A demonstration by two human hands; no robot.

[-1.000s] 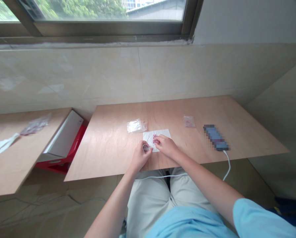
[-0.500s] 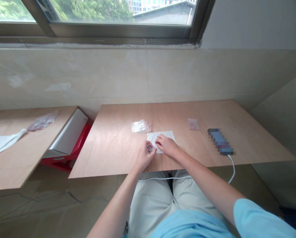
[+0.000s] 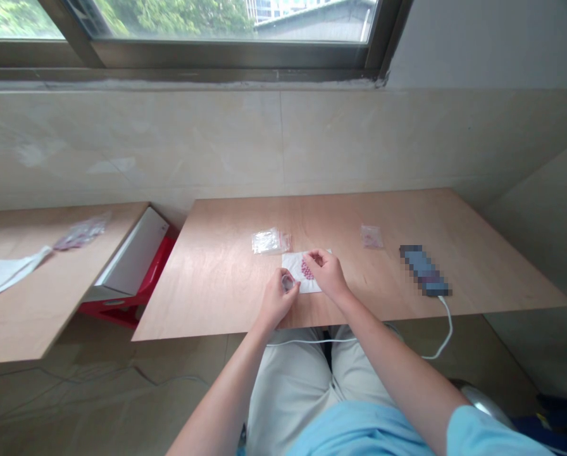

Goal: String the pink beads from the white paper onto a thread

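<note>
A white paper sheet point(image 3: 293, 264) lies near the front edge of the wooden table point(image 3: 217, 278), with a small pile of pink beads point(image 3: 307, 270) on it. My right hand point(image 3: 328, 274) hovers over the sheet, fingers pinched together above the beads; what they pinch is too small to name. My left hand point(image 3: 276, 301) rests at the sheet's left corner, closed on a small clear item that I cannot make out.
A clear plastic bag point(image 3: 269, 241) lies just behind the sheet. A small bag with pink bits point(image 3: 371, 237) and a phone point(image 3: 424, 270) with a white cable point(image 3: 447, 326) lie to the right. A second table point(image 3: 37, 297) at left holds bags; a white-and-red box point(image 3: 131, 266) sits between.
My right hand has lifted and shifted slightly right and back off the sheet, uncovering the pink beads. My left hand has stayed in place.
</note>
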